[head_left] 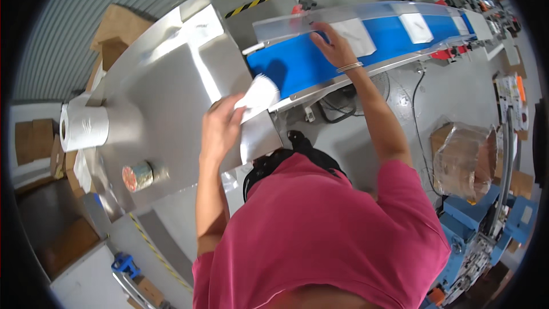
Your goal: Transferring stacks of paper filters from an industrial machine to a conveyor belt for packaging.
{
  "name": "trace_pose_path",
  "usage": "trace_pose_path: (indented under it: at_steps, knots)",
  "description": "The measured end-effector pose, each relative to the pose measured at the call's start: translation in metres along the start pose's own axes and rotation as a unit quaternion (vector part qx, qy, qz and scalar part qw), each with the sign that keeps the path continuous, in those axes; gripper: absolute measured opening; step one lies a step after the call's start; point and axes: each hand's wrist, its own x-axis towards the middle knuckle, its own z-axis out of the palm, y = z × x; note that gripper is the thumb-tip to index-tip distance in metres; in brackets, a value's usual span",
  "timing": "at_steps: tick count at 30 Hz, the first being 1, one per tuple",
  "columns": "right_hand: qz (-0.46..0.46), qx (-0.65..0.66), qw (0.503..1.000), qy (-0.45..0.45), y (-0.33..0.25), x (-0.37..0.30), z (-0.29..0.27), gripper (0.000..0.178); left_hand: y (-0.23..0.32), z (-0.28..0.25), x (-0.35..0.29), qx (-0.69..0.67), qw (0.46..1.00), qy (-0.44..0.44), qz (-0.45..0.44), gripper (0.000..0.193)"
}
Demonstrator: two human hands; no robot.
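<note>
My left hand (222, 129) is closed on the edge of a white packet (260, 96), over the corner where the steel table (171, 86) meets the blue conveyor belt (300, 63). The packet is tilted and slightly blurred, so its kind is hard to tell. My right hand (336, 50) hovers over the belt with thumb and fingers apart, holding nothing. Just beside it lies a flat white packet (355, 37); whether the hand touches it I cannot tell. Farther right along the belt lies another white packet (416, 27).
A white paper roll (86, 127) and a roll of tape (137, 176) stand at the table's left. A flat white item (205, 26) lies at its far end. Clear guards (274, 27) edge the belt. A plastic-lined box (466, 157) and blue machinery (472, 212) are at right.
</note>
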Motion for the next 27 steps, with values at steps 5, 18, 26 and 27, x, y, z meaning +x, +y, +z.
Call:
trace_pose_path:
  at_steps: [5,18,26,27]
  knots:
    - [0.108,0.479,0.804,-0.336,-0.038,-0.011,0.042,0.06,0.006,0.03,0.039,-0.155,0.975,-0.107,-0.115,0.02]
    - [0.209,0.511,0.8,-0.237,-0.017,-0.038,0.015,0.044,0.006,0.067,0.094,-0.323,0.906,-0.121,-0.245,0.018]
    - [0.204,0.294,0.933,-0.029,0.068,-0.044,0.0,0.04,0.001,0.145,0.1,-0.566,0.737,-0.191,-0.317,0.049]
    - [0.201,0.213,0.956,0.012,0.061,-0.042,-0.013,0.042,0.003,0.151,0.096,-0.568,0.733,-0.194,-0.321,0.05]
